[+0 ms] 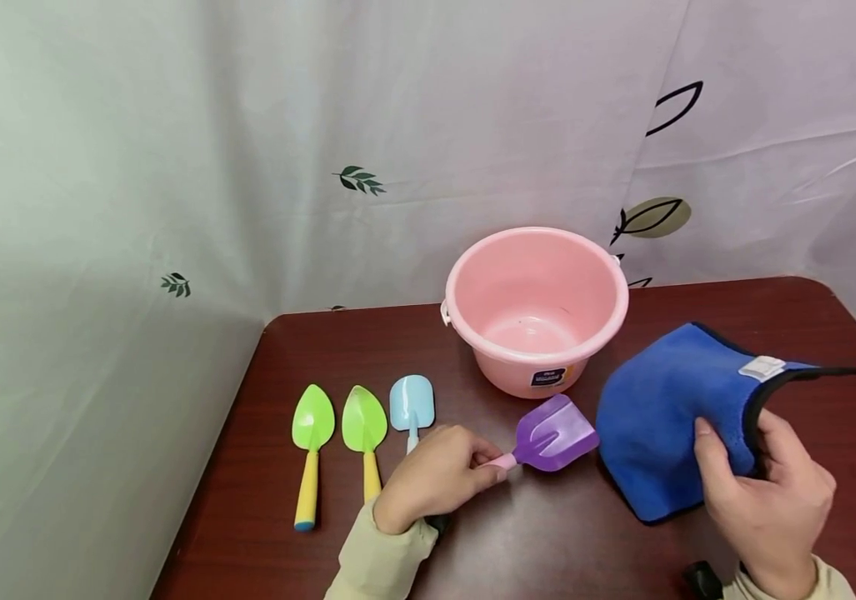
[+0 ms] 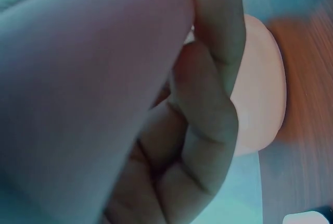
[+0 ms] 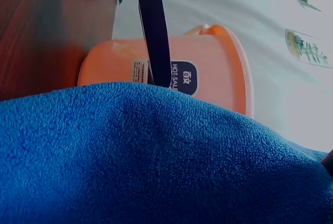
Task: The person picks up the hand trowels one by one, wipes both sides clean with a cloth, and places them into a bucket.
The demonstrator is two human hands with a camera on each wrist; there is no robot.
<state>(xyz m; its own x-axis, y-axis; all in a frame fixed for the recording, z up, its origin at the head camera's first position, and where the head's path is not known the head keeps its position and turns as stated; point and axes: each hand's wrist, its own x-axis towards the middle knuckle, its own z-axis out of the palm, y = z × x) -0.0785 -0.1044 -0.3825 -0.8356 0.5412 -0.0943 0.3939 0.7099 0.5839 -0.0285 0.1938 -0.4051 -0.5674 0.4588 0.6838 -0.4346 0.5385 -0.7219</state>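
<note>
Between the thumb and fingers of my left hand (image 1: 435,475) is the pink handle of a purple toy shovel (image 1: 557,433), its blade pointing right. The blade's tip meets or nearly meets the edge of a blue cloth (image 1: 668,425) with black trim and a white tag. My right hand (image 1: 768,492) grips that cloth, thumb on the near face and fingers behind it. In the right wrist view the cloth (image 3: 171,156) fills the lower half, and the shovel's blade (image 3: 155,36) shows dark beyond it. The left wrist view shows curled fingers (image 2: 208,104); the handle is hidden there.
Behind the shovel stands a pink bucket (image 1: 536,362) with nothing visible inside. To the left lie two green trowels (image 1: 313,417) with yellow handles and a light blue shovel (image 1: 412,404), partly covered by my left hand. A patterned curtain (image 1: 428,150) hangs behind the brown table (image 1: 352,342).
</note>
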